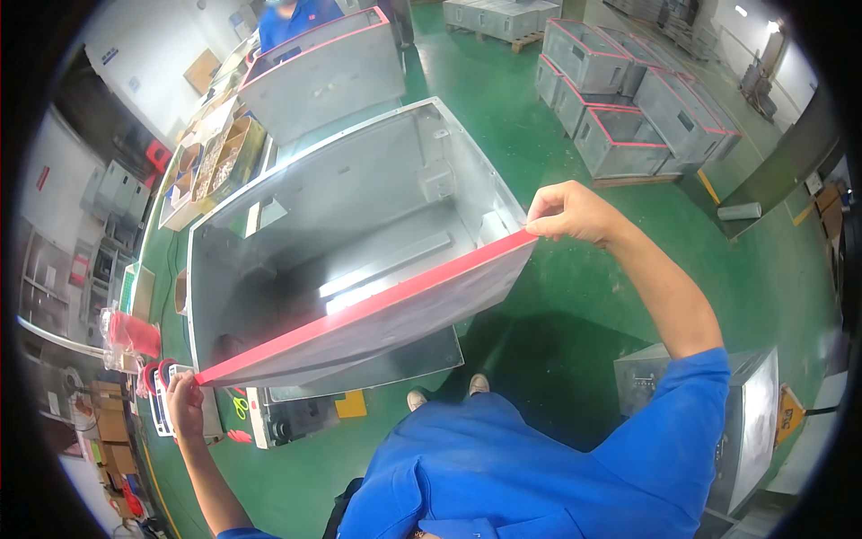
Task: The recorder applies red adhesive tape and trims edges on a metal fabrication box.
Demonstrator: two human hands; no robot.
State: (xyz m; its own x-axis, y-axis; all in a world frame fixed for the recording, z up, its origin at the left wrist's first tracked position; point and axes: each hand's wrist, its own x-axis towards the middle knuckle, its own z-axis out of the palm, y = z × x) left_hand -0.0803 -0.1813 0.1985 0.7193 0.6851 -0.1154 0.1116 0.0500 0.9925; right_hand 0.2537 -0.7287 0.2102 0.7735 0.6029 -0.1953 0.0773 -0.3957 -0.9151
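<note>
A large open grey metal box [422, 316] lies in front of me, tilted, its hollow inside facing up. Along its near rim runs a long flat red strip [386, 297], stretched fairly straight from corner to corner. My left hand [186, 406] is closed on the strip's left end at the near left corner. At the right corner my right hand [572, 214] pinches the other end between thumb and fingers. The box's other rims show bare grey metal.
Behind stands another grey box [328, 85] with red-edged rims, beside a person in blue [292, 22]. Parts trays [229, 162] line the left bench. Yellow-handled scissors [240, 409] lie near my left hand. Red-rimmed boxes [620, 144] are stacked at right; another grey box [754, 431] stands lower right.
</note>
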